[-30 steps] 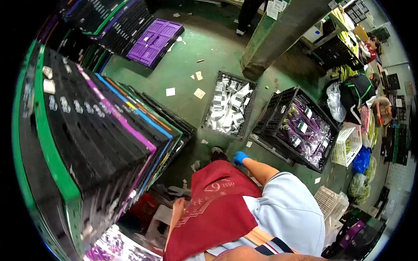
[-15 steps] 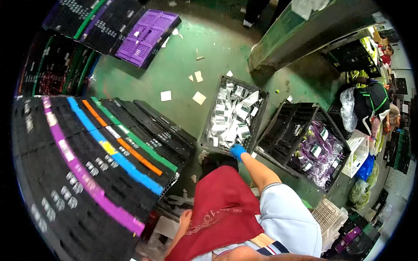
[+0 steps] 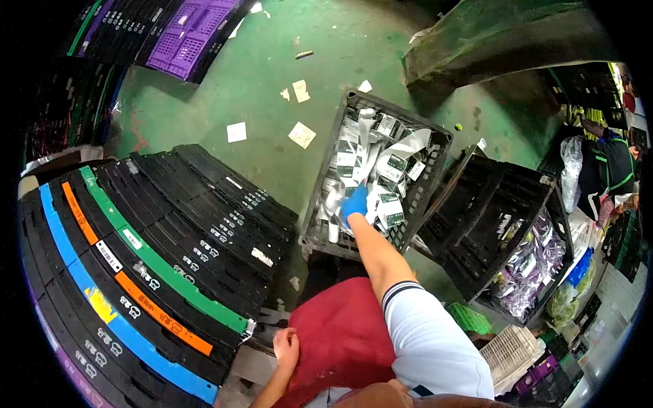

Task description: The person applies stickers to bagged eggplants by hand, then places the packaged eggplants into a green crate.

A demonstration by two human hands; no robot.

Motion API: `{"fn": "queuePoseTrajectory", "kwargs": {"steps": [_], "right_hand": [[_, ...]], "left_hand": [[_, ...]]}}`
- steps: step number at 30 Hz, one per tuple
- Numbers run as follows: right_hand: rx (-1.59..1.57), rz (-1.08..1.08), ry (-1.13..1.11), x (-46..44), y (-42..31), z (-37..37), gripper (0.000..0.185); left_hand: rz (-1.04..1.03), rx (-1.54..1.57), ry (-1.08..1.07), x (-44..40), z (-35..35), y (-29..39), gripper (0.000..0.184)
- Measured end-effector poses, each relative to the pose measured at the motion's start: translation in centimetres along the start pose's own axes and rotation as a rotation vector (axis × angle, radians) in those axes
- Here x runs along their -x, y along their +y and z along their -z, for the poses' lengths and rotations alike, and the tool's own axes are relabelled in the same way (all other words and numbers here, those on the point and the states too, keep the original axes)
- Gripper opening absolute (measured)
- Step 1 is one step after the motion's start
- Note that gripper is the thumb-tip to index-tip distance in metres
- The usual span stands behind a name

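My right hand [image 3: 355, 202], in a blue glove, reaches into a black crate [image 3: 331, 246] and touches white strips of printed labels [image 3: 391, 166]. The strips lie loosely curled and heaped, with dark printed blocks on them. Its fingertips disappear among the strips, so whether they grip one cannot be made out. Bare and low beside the dark red apron [image 3: 343, 326], my left hand [image 3: 286, 347] holds nothing, its fingers loosely bent and apart.
Stacked black crates [image 3: 197, 238] with coloured edges stand on the left. To the right is a black crate [image 3: 469, 211] beside purple plastic-wrapped produce [image 3: 534, 268]. A green pillar [image 3: 490, 51] rises behind. Paper scraps [image 3: 301, 134] lie on the floor; people work at far right.
My right hand has moved from the near edge of the label crate in among the strips. The view has shifted closer to the crate. My left hand stays by the apron.
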State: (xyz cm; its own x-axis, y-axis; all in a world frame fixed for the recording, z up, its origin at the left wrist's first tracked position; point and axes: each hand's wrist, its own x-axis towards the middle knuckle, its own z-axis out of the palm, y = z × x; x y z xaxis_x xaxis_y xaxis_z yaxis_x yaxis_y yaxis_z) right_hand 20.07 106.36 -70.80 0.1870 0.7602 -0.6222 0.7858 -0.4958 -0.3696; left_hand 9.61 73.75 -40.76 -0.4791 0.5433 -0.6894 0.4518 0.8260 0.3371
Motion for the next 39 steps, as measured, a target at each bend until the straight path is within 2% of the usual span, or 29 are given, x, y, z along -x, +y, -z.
{"fn": "queuePoseTrajectory", "kwargs": {"steps": [2,3,4,6,8,10,12,14,16,18,20,22,24,28,30,32,34,35,36,37,38,39], "right_hand": [[-0.467,-0.031,-0.048,-3.9,4.5,-1.7,0.069],[-0.656,0.065,-0.025,-4.4,5.5,-1.2,0.052],[-0.849,-0.157,-0.252,-3.5,5.3,1.8,0.052],[-0.923,-0.334,-0.282,1.5,2.7,9.7,0.049],[-1.198,-0.233,-0.412,5.2,5.3,14.2,0.047],[-1.337,-0.158,-0.478,11.2,5.3,21.3,0.046],[-1.414,-0.268,-0.439,16.2,6.7,26.9,0.044],[-1.397,-0.393,-0.406,20.0,10.2,31.4,0.042],[-1.426,-0.438,-0.367,24.2,9.6,36.5,0.040],[-1.362,-0.377,-0.325,27.9,11.2,40.7,0.041],[-1.292,-0.377,-0.256,30.9,12.9,43.7,0.041],[-1.232,-0.394,-0.183,33.6,14.5,46.2,0.041],[-1.170,-0.430,-0.116,36.2,15.7,47.6,0.041],[-1.105,-0.499,-0.046,39.2,16.7,49.0,0.041],[-1.085,-0.515,-0.040,40.0,16.7,48.8,0.041],[-1.067,-0.528,-0.041,40.6,16.4,48.8,0.041],[-1.056,-0.529,-0.050,41.0,16.1,48.8,0.041],[-1.053,-0.524,-0.052,41.4,15.9,48.8,0.041],[-1.053,-0.517,-0.056,41.5,15.7,48.8,0.041],[-1.052,-0.507,-0.061,41.7,15.3,48.9,0.041],[-1.055,-0.500,-0.063,42.1,15.2,49.0,0.041],[-1.055,-0.493,-0.064,42.3,15.1,49.0,0.041]], "left_hand": [[0.048,0.024,-0.038,-0.2,0.0,-0.8,0.011],[0.004,0.019,-0.041,-0.4,0.1,-1.2,0.009],[0.020,0.020,-0.056,-0.7,0.2,-1.3,0.009],[0.052,0.039,-0.081,-1.2,0.0,-1.2,0.010],[-0.003,0.015,-0.100,-1.9,-0.4,-1.0,0.013],[-0.002,0.071,-0.168,-2.9,-0.1,1.4,0.014],[-0.052,0.158,-0.195,-3.7,-1.3,3.0,0.016],[-0.044,0.252,-0.301,-4.2,-2.0,5.6,0.018],[-0.053,0.308,-0.406,-4.8,-2.7,8.5,0.019],[-0.058,0.366,-0.490,-5.3,-3.5,11.3,0.021],[-0.136,0.307,-0.525,-7.0,-6.5,11.2,0.040],[-0.277,0.230,-0.330,-8.6,-6.8,14.0,0.066],[-0.408,0.247,-0.267,-12.6,-7.1,16.7,0.081],[-0.511,0.266,-0.091,-20.5,-9.3,22.7,0.083],[-0.726,0.089,0.082,-21.6,-11.3,26.6,0.079],[-0.713,0.022,-0.433,-18.0,-9.0,34.2,0.076],[-1.106,-0.094,-0.480,-12.5,-11.2,36.0,0.074],[-1.187,-0.170,-0.625,-9.9,-13.8,35.8,0.076],[-1.294,-0.261,-0.763,-6.8,-13.1,35.9,0.077],[-1.208,-0.353,-1.064,-3.9,-13.1,35.5,0.077],[-1.299,-0.288,-1.233,-1.5,-14.2,32.9,0.075],[-1.363,-0.330,-1.314,1.3,-14.8,30.3,0.059]]}}
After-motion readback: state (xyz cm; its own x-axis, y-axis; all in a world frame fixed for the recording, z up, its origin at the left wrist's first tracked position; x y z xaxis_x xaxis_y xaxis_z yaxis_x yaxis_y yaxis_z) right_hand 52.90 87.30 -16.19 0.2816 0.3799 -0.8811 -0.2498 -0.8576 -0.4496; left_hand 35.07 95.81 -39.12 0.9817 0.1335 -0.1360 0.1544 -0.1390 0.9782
